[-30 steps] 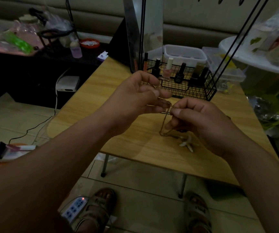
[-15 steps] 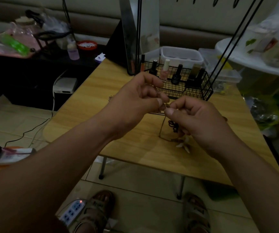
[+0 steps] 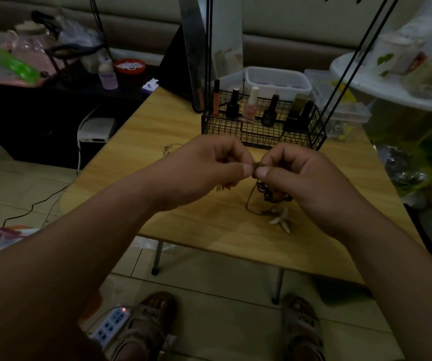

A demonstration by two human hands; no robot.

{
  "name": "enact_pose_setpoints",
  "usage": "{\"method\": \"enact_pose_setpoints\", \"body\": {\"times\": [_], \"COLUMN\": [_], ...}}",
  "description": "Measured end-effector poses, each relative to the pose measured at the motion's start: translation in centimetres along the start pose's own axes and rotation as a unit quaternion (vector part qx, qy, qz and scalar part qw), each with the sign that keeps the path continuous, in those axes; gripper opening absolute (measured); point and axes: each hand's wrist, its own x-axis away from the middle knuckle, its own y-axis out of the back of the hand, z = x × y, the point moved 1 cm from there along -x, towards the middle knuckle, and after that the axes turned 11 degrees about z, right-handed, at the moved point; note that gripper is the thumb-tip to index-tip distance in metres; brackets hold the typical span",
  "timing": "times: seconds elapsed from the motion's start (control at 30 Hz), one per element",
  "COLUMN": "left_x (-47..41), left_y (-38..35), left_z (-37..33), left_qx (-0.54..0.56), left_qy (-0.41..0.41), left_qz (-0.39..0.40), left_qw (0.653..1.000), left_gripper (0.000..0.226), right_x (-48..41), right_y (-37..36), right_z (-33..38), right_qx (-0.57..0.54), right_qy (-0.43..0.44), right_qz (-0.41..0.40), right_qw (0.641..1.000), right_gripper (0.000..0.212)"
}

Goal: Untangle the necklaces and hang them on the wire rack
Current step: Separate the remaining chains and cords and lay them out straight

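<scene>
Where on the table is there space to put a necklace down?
Bare wood on the table left of the wire basket, behind the small chain. Crowded under the right hand, where the tangled necklaces lie.

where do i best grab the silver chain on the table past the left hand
Pinch the silver chain at its free end, curled flat on the table beyond the left hand. Come from above-left: that side is open, and the rest is hidden behind the hand, which pinches the knot with the right hand.
</scene>
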Motion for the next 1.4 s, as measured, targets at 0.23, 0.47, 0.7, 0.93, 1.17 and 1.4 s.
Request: {"method": "enact_pose_setpoints", "body": {"times": [0.23, 0.47, 0.7, 0.93, 1.17, 1.4], "left_x": [0.0, -0.2, 0.2, 0.2, 0.1, -0.2], "left_y": [0.0, -0.5, -0.2, -0.1, -0.6, -0.9], "left_z": [0.6, 1.0, 0.8, 0.7, 0.8, 0.4], "left_qx": [0.026, 0.166, 0.1, 0.044, 0.02, 0.035], "left_qy": [0.005, 0.009, 0.012, 0.007, 0.005, 0.023], "left_qz": [0.004, 0.004, -0.003, -0.029, -0.032, -0.023], "left_qw": [1.0, 0.986, 0.995, 0.999, 0.999, 0.999], "left_gripper": [0.009, 0.012, 0.009, 0.011, 0.009, 0.01], "right_x": [-0.1, -0.3, -0.6, -0.4, 0.1, 0.8], "right_y": [-0.3, -0.3, -0.4, -0.4, -0.2, -0.2], "right_z": [0.3, 0.4, 0.0, -0.3, -0.7, -0.7], "right_qx": [-0.063, -0.047, -0.017, 0.009, 0.006, 0.0], "right_qy": [-0.004, 0.004, -0.003, -0.003, -0.018, -0.015], "right_qz": [0.017, 0.005, 0.005, 0.016, 0.02, 0.014], "right_qw": [0.998, 0.999, 1.0, 1.0, 1.0, 1.0], "right_gripper": [0.004, 0.003, 0.005, 0.005, 0.012, 0.012]}}
